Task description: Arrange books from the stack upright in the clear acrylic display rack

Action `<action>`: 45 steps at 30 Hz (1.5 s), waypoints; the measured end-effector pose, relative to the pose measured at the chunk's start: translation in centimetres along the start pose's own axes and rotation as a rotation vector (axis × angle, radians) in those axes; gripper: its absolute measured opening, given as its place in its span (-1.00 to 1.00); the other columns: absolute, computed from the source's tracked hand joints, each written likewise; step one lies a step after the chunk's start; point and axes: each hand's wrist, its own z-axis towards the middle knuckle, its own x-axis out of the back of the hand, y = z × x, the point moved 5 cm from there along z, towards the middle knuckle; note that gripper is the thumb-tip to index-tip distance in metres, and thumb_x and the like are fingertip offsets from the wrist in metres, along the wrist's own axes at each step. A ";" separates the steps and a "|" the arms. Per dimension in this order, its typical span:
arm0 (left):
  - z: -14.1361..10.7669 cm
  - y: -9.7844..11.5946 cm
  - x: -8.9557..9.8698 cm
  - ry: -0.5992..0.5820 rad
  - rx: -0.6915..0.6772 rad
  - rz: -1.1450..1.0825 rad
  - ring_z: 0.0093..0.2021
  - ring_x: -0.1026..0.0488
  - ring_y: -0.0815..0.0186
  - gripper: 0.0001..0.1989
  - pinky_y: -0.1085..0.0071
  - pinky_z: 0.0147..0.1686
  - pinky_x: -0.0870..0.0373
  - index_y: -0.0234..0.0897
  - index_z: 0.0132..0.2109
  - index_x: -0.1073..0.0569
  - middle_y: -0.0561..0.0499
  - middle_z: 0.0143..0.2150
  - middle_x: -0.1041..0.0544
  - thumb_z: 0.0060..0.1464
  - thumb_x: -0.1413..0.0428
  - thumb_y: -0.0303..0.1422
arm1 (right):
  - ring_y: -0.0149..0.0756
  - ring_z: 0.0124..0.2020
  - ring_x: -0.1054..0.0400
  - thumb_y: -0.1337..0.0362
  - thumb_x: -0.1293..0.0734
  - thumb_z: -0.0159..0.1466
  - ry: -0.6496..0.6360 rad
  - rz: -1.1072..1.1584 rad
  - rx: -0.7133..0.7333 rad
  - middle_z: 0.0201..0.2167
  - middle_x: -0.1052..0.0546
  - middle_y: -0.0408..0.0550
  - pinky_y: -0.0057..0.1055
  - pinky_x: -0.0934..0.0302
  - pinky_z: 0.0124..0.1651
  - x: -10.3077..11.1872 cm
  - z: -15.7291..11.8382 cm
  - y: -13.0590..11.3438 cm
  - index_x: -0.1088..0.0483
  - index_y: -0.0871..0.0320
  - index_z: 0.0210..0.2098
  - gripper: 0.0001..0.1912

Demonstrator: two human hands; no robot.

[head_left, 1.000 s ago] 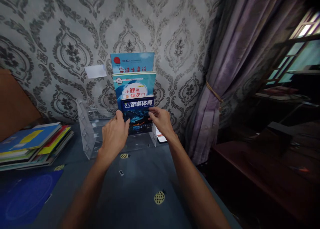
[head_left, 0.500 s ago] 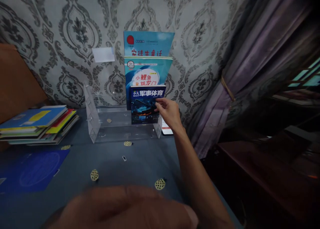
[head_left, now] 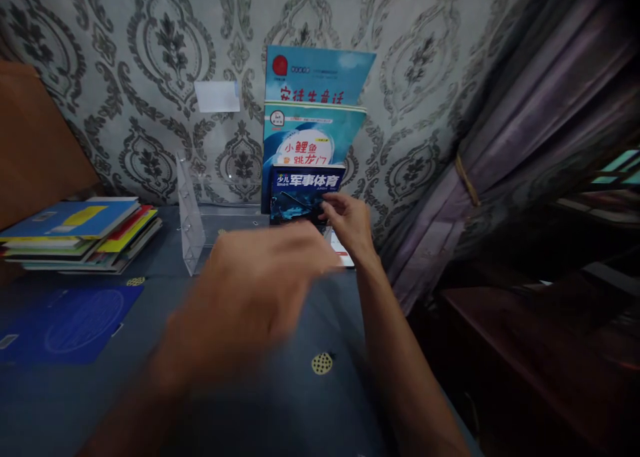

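Note:
A dark blue book (head_left: 300,200) stands upright at the front of a clear stepped rack (head_left: 191,227). At its right edge my right hand (head_left: 350,222) is closed, thumb and fingers pinching the cover. Behind it rise two taller books, a teal book (head_left: 345,127) and a light blue book (head_left: 320,70). My left hand (head_left: 255,284) is smeared by motion in front of the rack, its fingers near the dark blue book's lower part. It hides that book's bottom and much of the rack's front. I cannot make out anything in the left hand.
A stack of books (head_left: 75,227) lies at the left, beside a brown panel (head_left: 40,137). Nearer lies a flat blue book (head_left: 75,327) on the dark tablecloth (head_left: 165,324). Behind the right hand is a phone (head_left: 343,249). A purple curtain (head_left: 470,144) hangs at the right.
My left hand has risen from the bottom edge toward the rack and now covers its front. My right hand stays at the dark blue book's right edge. The view has shifted slightly.

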 end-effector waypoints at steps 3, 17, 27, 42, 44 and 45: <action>4.3 -4.3 -2.4 -0.058 0.193 0.377 0.01 -0.55 0.06 -0.65 0.11 0.05 -0.46 -0.29 0.00 -0.51 -0.13 -0.01 -0.58 0.26 0.12 -0.49 | -0.17 -0.41 -0.56 0.25 -0.29 0.22 -0.006 0.011 -0.016 -0.33 -0.65 0.00 -0.24 -0.42 -0.27 -0.1 0.0 0.1 -0.54 0.18 -0.11 -0.71; 7.0 -10.4 -7.5 -0.074 0.256 0.364 0.06 -0.51 0.06 -0.71 0.22 0.00 -0.41 -0.33 0.07 -0.39 -0.23 0.07 -0.53 0.29 0.12 -0.51 | -0.22 -0.32 -0.45 0.28 -0.31 0.20 0.133 -0.211 0.080 -0.20 -0.51 0.02 -0.26 -0.32 -0.12 0.8 -0.2 0.1 -0.56 0.13 -0.20 -0.78; 7.1 -10.2 -8.2 -0.056 0.235 0.358 0.09 -0.50 0.02 -0.63 0.18 0.03 -0.42 -0.34 0.17 -0.36 -0.25 0.14 -0.49 0.27 0.12 -0.53 | -0.20 -0.34 -0.47 0.27 -0.30 0.18 0.104 -0.226 0.072 -0.25 -0.57 0.00 -0.27 -0.31 -0.16 0.8 0.0 0.1 -0.55 0.13 -0.23 -0.78; 6.7 -10.3 -7.6 -0.080 0.227 0.386 0.05 -0.51 0.09 -0.60 0.23 -0.04 -0.46 -0.28 0.25 -0.32 -0.20 0.20 -0.44 0.32 0.12 -0.45 | -0.25 -0.45 -0.39 0.21 -0.29 0.18 -0.054 -0.248 0.014 -0.49 -0.55 -0.08 -0.37 -0.19 -0.32 1.1 -0.1 -1.4 -0.59 0.16 -0.25 -0.74; 6.5 -10.2 -7.5 -0.092 0.225 0.386 0.05 -0.51 0.09 -0.61 0.22 -0.03 -0.45 -0.28 0.25 -0.33 -0.19 0.21 -0.42 0.33 0.12 -0.44 | -0.26 -0.44 -0.40 0.20 -0.29 0.19 -0.090 -0.234 0.036 -0.48 -0.58 -0.07 -0.39 -0.18 -0.34 1.1 -0.2 -2.2 -0.59 0.17 -0.25 -0.73; 6.4 -10.2 -7.4 -0.096 0.223 0.388 0.05 -0.51 0.09 -0.61 0.21 -0.03 -0.45 -0.28 0.25 -0.33 -0.19 0.21 -0.42 0.34 0.13 -0.43 | -0.26 -0.43 -0.41 0.20 -0.28 0.20 -0.104 -0.227 0.048 -0.47 -0.59 -0.06 -0.39 -0.18 -0.34 1.1 -0.3 -2.6 -0.59 0.17 -0.25 -0.72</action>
